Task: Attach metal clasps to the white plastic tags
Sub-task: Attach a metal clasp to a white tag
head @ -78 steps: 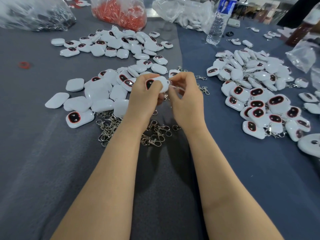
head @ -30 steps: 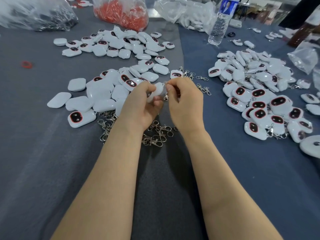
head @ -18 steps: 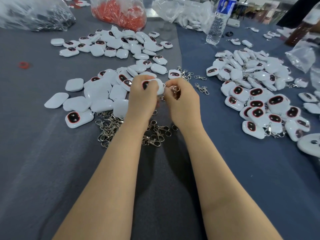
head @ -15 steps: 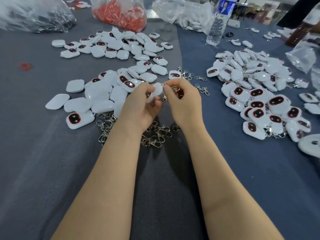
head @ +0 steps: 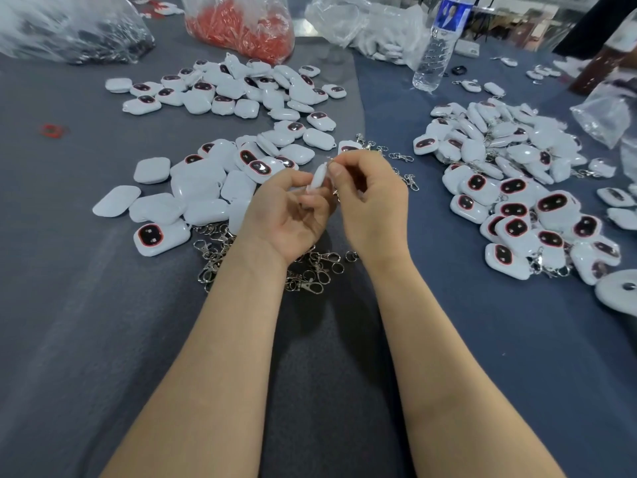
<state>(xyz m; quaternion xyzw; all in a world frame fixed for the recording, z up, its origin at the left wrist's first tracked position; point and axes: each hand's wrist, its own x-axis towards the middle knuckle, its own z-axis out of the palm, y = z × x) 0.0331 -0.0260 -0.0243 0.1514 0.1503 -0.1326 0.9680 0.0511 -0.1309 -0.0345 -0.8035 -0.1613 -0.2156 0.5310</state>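
At the far left lies a crinkled clear plastic bag of dark metal parts [head: 69, 29], with a small red ring [head: 51, 130] below it on the soft grey cloth table cover [head: 103, 339]. Next comes a clear bag of red pieces [head: 238, 25], and in front of it a far heap of tags [head: 224, 88] and a near heap of tags [head: 193, 188], all glossy, rounded, white plastic. Some of them show a dark window rimmed in red. A tangle of shiny loose clasps [head: 310, 267] lies under the wrists. The left hand [head: 286, 215] is palm-up, its fingers curled round the lower end of one white plastic tag [head: 319, 177], held above the cloth and turned edge-on between the two hands. The right hand [head: 368, 201] pinches thumb and forefinger together at the tag's top corner on a small silvery metal clasp [head: 336, 197], most of which is hidden. Its other fingers are loosely bent. Just over half a second ago the tag's dark window faced the camera over the back of the left hand. Since then the tag has been turned edge-on and the left palm has rolled upward. Further right a clear ribbed water bottle [head: 434, 50] stands upright. Beyond it is a clasped-tag pile [head: 510, 201].
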